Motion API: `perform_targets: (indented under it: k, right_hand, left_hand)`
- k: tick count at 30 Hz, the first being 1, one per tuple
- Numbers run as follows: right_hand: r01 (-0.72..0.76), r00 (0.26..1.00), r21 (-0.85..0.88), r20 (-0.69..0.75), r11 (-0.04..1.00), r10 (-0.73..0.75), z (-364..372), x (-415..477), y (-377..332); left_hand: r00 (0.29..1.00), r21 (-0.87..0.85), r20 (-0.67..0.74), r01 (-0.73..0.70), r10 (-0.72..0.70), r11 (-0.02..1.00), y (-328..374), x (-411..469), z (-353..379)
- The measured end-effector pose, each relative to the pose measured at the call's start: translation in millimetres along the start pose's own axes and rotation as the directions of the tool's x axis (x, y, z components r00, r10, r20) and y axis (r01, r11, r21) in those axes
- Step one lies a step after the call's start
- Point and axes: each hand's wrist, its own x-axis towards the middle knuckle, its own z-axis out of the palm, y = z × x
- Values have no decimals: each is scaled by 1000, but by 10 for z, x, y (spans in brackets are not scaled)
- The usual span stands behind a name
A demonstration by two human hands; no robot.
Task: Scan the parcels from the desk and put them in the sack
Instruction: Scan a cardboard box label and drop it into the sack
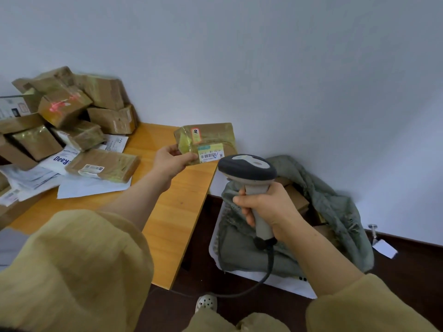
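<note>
A small brown cardboard parcel, wrapped in glossy clear tape with a white barcode label on its near face, is held up above the far right corner of the orange wooden desk. The left hand pinches the parcel's lower left corner between thumb and curled fingers. Just off the desk's right edge, the right hand is wrapped tightly round the handle of a grey, dark-capped handheld barcode scanner. The scanner's head sits just beside the label, and its dark cable hangs down towards the floor. On the floor to the right of the desk, a grey-green woven sack stands open with brown boxes inside. At the desk's far left, a heap of brown taped parcels lies on white paper envelopes.
</note>
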Motion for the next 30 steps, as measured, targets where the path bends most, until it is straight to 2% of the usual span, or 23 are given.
perform_targets:
  k: [3, 8, 15, 17, 20, 25, 30]
  right_hand:
    - [-40, 999, 50, -31, 998, 41, -64, 17, 70]
    - [-147, 966, 209, -180, 967, 185, -356, 9, 405]
    - [-268, 795, 441, -402, 857, 455, -1014, -156, 1075]
    - [-273, 746, 497, -432, 824, 507, -1174, -214, 1267]
    - [-270, 686, 555, -462, 787, 562, -1348, -273, 1524]
    - [-271, 627, 602, -481, 751, 612, -1558, -247, 1848]
    - [-260, 609, 623, -488, 738, 626, -1669, -121, 1968]
  left_hand:
    - [990, 39, 77, 114, -116, 993, -78, 31, 135]
    - [920, 220, 178, 308, -349, 926, -421, -39, 628]
    - [805, 329, 273, 436, -527, 837, -1176, -246, 1726]
    - [774, 371, 298, 446, -559, 815, -1364, -298, 2064]
    - [770, 379, 316, 433, -554, 818, -1644, -343, 2554]
    - [755, 383, 347, 427, -556, 819, -1988, -324, 3253]
    - [772, 478, 415, 266, -482, 837, -2113, -271, 3534]
